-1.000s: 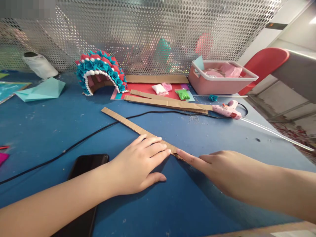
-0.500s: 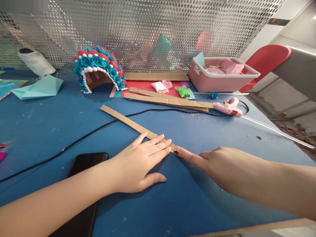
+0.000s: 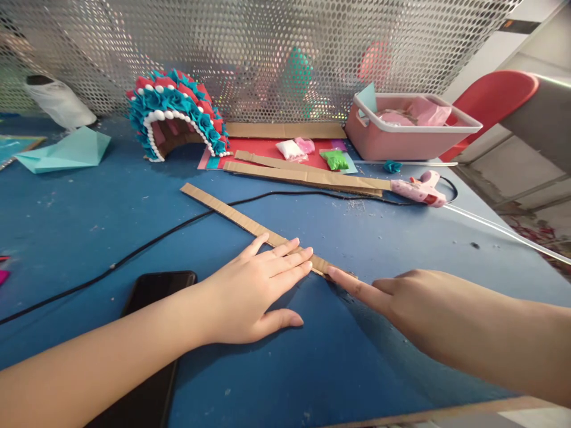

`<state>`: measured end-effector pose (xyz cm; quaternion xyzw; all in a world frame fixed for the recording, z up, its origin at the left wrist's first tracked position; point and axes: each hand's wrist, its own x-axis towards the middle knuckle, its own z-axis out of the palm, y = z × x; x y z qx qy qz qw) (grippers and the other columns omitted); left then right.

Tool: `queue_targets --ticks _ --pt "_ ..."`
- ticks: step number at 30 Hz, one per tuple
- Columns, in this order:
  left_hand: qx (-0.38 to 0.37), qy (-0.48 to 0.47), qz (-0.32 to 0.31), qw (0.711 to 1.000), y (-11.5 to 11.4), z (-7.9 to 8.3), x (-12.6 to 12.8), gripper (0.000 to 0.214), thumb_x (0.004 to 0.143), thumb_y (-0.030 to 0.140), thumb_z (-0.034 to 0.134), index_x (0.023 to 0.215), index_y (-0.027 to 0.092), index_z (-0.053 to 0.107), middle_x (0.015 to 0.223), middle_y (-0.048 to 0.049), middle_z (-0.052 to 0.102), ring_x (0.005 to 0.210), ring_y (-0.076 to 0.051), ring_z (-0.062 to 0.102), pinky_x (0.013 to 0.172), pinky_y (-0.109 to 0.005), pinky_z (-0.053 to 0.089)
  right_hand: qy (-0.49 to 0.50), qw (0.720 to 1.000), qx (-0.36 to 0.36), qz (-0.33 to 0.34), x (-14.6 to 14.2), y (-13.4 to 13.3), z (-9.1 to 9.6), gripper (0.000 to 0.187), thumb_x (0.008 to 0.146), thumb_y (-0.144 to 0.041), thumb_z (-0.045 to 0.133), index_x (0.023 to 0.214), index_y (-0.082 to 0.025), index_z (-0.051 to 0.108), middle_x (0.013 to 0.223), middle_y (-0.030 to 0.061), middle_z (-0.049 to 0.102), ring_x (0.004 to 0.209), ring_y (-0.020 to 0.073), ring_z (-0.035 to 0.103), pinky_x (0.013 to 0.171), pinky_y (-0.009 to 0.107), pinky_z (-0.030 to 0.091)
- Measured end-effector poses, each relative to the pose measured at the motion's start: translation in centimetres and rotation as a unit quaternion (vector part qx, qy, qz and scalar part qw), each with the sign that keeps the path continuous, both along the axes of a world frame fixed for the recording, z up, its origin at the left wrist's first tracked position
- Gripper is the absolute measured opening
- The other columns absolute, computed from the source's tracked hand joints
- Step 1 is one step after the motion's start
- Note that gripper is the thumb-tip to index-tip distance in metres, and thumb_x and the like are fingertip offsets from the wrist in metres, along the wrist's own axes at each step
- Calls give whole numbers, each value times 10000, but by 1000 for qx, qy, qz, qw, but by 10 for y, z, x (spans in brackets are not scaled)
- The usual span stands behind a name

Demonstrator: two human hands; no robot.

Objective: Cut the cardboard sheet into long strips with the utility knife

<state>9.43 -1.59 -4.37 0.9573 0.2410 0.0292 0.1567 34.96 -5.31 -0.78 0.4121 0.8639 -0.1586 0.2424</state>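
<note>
A long cardboard strip (image 3: 232, 215) lies diagonally on the blue table (image 3: 89, 208). My left hand (image 3: 254, 291) rests flat on the strip's near part, fingers stretched out and together, thumb on the table. My right hand (image 3: 401, 303) points with its index finger, the tip pressing the strip's near end; its other fingers are curled in. Neither hand holds anything.
A black phone (image 3: 151, 333) lies under my left forearm, and a black cable (image 3: 147, 244) crosses under the strip. Further back are more cardboard strips (image 3: 307, 176), a pink glue gun (image 3: 419, 190), a pink bin (image 3: 410, 128), a red-and-teal paper headpiece (image 3: 173, 119), folded teal paper (image 3: 66, 151) and a perforated metal screen (image 3: 267, 53).
My right index fingertip slid a little to the right along the strip's end, baring more cardboard between my hands. The left hand stays flat in place.
</note>
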Motion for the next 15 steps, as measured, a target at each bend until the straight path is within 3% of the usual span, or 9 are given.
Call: queue_targets --ticks 5,15 --pt "0 7 -2 1000 0 0 0 619 898 494 495 1403 149 397 1497 -115 333 1403 -297 265 1133 -562 165 -13 1000 -15 -4 5 -4 1 1032 596 115 418 1516 -262 142 769 9 706 542 141 635 423 214 336" --pt "8 16 -4 1000 1 0 1 628 906 513 466 1410 147 386 1500 -117 324 1404 -293 263 1138 -553 150 -11 1000 3 19 19 -12 -5 1024 566 101 419 1513 -203 179 729 31 705 557 200 654 452 262 420"
